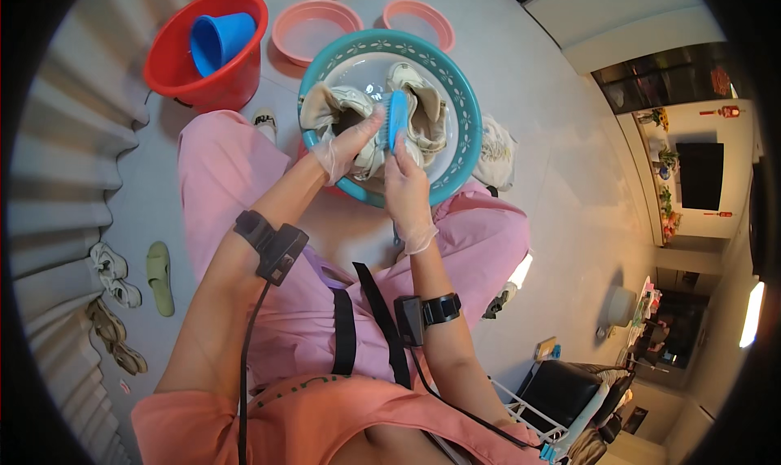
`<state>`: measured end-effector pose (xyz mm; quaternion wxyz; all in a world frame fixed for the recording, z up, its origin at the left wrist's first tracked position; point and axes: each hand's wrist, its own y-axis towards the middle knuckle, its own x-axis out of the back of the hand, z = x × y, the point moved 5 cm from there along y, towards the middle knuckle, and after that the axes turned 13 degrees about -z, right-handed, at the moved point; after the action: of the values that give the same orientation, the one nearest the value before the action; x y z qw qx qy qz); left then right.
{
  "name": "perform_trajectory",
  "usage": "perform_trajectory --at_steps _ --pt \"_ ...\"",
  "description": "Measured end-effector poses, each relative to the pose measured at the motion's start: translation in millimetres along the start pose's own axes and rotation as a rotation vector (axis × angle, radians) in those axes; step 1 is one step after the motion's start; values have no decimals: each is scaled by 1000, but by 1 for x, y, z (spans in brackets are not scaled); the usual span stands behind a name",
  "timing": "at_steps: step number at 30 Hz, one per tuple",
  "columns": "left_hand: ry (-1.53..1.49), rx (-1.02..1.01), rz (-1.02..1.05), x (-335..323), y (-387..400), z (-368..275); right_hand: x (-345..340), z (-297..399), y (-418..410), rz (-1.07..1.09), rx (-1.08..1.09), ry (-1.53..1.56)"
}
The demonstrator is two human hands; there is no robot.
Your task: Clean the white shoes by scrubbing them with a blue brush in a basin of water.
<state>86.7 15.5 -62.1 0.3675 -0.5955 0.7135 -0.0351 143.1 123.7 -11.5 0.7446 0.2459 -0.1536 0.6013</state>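
A teal plastic basin (467, 132) with a pale inside stands before me and holds a pair of wet, off-white sneakers. My left hand (354, 143), in a clear disposable glove, grips the left sneaker (323, 106), its fingers partly hidden by the shoe. A blue scrub brush (398, 117) is held by its end in my right hand (407, 187), also gloved. Its pale bristles face left, against or very close to the left sneaker and my left fingertips. The right sneaker (432, 114) rests in the basin behind the brush.
A red bucket (244, 80) with a blue pail (223, 41) inside stands at upper left. Two pink basins (280, 32) (448, 28) sit beyond the teal one. A clear bag (497, 154) lies right of it. Slippers (160, 279) and shoes line the curtain (61, 178).
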Motion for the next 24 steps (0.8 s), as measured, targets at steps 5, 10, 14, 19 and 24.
perform_trajectory --at_steps 5,10,14,19,24 --pt "-192 27 37 0 2 -14 15 2 -63 -35 60 -1" --pt "-312 97 42 -14 5 -14 19 7 -48 -68 180 -121" --pt "-530 58 82 -14 10 -16 3 33 11 -77 339 -206" --pt "-573 102 70 -5 14 -25 5 10 -36 -73 284 -212" --pt "-475 44 46 -14 19 -22 21 -3 -67 -53 168 -248"
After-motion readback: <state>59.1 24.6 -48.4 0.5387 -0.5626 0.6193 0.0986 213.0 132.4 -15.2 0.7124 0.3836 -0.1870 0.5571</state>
